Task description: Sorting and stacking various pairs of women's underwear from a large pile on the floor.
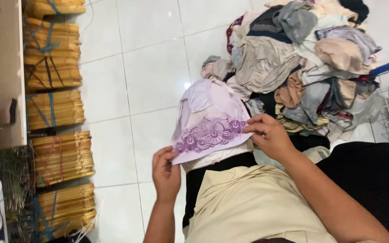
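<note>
I see both hands holding a pale lilac fabric garment with purple lace embroidery [210, 123] above the white tiled floor [149, 76]. Left hand [166, 173] pinches its lower corner, fingers curled. Right hand [271, 137] pinches the lace edge. Heaped mixed clothing pile [302, 63] lies just beyond.

Head view (close) down over lap
</note>
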